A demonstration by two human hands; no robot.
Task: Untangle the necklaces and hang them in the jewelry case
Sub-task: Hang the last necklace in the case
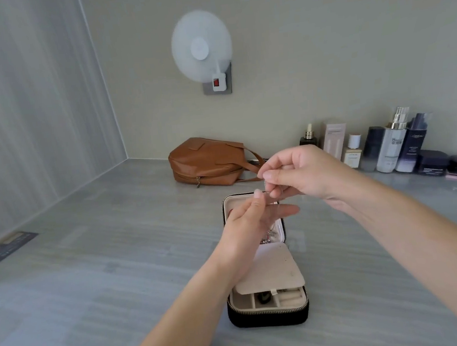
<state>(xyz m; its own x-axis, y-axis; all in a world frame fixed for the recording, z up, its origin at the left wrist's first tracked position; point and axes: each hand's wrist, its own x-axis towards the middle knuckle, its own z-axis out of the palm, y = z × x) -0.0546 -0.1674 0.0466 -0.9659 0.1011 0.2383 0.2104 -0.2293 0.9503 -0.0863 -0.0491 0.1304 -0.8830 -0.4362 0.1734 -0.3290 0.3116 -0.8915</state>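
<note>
Right hand (303,174) pinches a necklace chain (264,183). Left hand (250,221) just below, fingers straight, gripping nothing. Under it, open case (268,318) holds tangled pendants (269,236).

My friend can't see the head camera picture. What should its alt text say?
A person's right hand pinches a thin necklace above an open black jewelry case on a grey counter, left hand just below. A brown bag and cosmetic bottles sit behind.
</note>
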